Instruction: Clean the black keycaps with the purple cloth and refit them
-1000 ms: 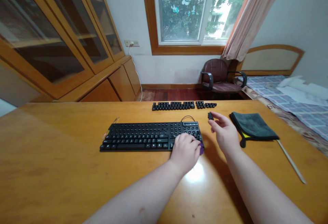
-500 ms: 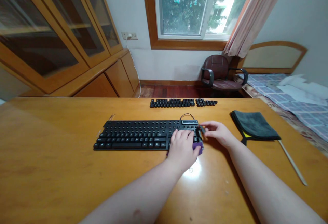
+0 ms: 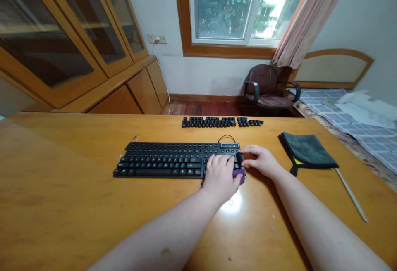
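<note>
My left hand (image 3: 219,176) rests on the right part of a black computer keyboard (image 3: 161,159), its fingers across the keys. A purple object (image 3: 238,176) sits at the keyboard's front right corner, partly hidden by that hand. My right hand (image 3: 259,160) pinches a black keycap (image 3: 240,158) between its fingertips, pressing it down at the keyboard's right end. A thin black cable loop (image 3: 226,138) rises behind the keyboard.
Several loose black keycaps (image 3: 211,122) stand in rows along the far side of the wooden desk (image 3: 62,180). To the right lie a folded dark grey cloth (image 3: 307,151) and a thin pale stick (image 3: 352,194). A glass-fronted cabinet (image 3: 62,27) stands at the left.
My right hand has moved left and down from above the desk, bringing the black keycap onto the keyboard's right end. My left hand has stayed on the keys.
</note>
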Tool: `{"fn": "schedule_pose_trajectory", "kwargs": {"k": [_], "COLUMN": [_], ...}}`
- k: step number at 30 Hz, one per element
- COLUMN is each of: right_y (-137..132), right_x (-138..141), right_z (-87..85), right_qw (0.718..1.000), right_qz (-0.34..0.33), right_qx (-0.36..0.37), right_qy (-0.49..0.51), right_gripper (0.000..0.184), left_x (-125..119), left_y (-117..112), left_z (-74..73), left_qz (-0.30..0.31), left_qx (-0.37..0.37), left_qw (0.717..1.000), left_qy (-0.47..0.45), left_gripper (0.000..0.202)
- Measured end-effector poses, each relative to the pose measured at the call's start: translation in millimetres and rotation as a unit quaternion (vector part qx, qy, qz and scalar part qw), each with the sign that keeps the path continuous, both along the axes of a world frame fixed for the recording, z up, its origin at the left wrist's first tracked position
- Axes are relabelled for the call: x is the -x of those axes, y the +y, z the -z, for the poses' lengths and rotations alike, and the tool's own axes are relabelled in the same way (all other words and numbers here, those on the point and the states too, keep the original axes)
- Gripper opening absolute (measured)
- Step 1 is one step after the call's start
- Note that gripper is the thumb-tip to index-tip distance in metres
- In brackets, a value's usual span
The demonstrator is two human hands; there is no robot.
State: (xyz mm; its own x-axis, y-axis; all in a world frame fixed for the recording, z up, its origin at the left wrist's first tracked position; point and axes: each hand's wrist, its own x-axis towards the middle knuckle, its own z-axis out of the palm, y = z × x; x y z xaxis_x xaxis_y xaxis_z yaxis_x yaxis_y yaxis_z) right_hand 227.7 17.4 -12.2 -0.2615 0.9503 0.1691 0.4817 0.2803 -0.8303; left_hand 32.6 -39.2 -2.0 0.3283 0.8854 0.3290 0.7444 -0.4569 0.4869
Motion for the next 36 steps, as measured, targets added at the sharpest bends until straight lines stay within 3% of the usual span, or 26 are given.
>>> {"fn": "schedule_pose_trajectory", "kwargs": {"k": [15,19,27,36], "right_y": [0.4,-2.0,-0.9,-1.2], "right_x": [1.4,0.4,4.9,4.8], "right_z": [9.6,4.1,5.8,5.6], "right_qw": [1.0,0.999,0.989,0.992], "right_qz": [0.005,-0.023,0.012,0.005], "right_qx": [-0.003,0.039,0.139,0.112], "right_qy": [-0.028,-0.012,0.053,0.059], "right_gripper": [0.036,0.036,0.044,0.04], "left_x": [0.7,0.5,-0.7,-0.6], "left_y": [-1.4,-0.5,0.7,-0.1], "left_z": [-0.4,-0.4,0.8,1.1], "left_qz": [0.007,0.007,0.005,-0.002], "left_qx": [-0.005,-0.002,-0.006,-0.01], "left_qw": [0.999,0.999,0.999,0.999], "left_qy": [0.051,0.05,0.05,0.032], "left_gripper": [0.042,0.041,0.037,0.043]}}
